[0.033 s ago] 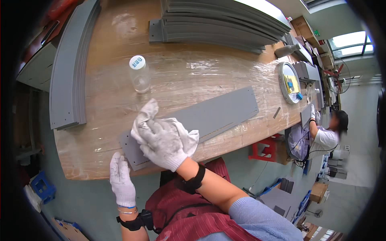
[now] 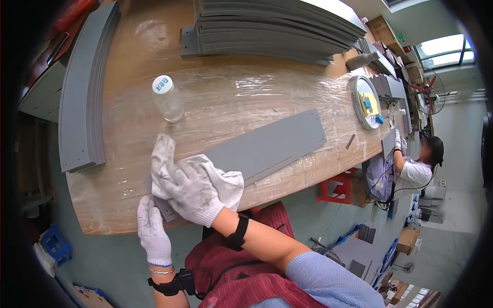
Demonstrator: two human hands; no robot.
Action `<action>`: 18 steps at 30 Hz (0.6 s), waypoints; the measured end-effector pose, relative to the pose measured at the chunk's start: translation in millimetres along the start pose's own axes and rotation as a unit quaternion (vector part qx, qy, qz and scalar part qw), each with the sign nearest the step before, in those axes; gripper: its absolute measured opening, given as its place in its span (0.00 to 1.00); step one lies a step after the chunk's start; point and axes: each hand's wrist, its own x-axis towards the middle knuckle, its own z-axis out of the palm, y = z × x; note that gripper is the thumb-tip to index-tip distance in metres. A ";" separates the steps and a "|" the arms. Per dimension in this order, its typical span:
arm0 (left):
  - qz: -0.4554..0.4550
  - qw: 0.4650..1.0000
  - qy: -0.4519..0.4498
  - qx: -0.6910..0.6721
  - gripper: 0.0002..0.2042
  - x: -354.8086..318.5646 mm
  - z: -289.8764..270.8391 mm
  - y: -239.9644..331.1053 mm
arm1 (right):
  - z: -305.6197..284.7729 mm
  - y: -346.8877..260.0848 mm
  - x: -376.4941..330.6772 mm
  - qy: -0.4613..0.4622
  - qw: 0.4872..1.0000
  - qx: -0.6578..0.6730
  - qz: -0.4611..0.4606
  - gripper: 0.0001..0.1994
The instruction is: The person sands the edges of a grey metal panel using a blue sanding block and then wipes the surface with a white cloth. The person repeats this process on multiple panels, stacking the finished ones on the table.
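Note:
A long grey panel (image 2: 277,141) lies slantwise on the wooden table (image 2: 231,92), which is wrapped in clear film. My right hand (image 2: 192,197), in a white knit glove, presses a crumpled white cloth (image 2: 228,182) onto the panel's near end. My left hand (image 2: 153,233), also gloved, reaches up at the table's near edge and its fingers hold the panel's near corner. That end of the panel is mostly hidden under the cloth and my right hand.
A clear plastic bottle (image 2: 168,100) with a white cap stands beyond the cloth. Stacks of grey panels lie at the far side (image 2: 267,25) and along the left edge (image 2: 84,92). A round framed dish (image 2: 365,102), a red stool (image 2: 336,190) and a seated co-worker (image 2: 416,169) are to the right.

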 end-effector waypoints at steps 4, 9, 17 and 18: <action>-0.004 0.988 0.025 0.154 0.22 11.8 8.9 -0.7 | 9.5 19.2 -10.2 0.043 0.997 0.058 -0.030 0.27; 0.034 0.956 0.052 0.287 0.22 12.7 13.2 2.1 | -88.8 189.0 -74.5 0.220 0.936 -0.153 0.228 0.22; -0.044 0.987 0.113 0.101 0.28 21.6 51.0 -3.6 | -150.7 332.9 -129.2 0.279 0.817 -0.229 0.449 0.14; -0.068 0.993 0.084 0.037 0.29 20.4 52.1 7.6 | -149.4 337.6 -130.5 0.295 0.820 -0.214 0.441 0.13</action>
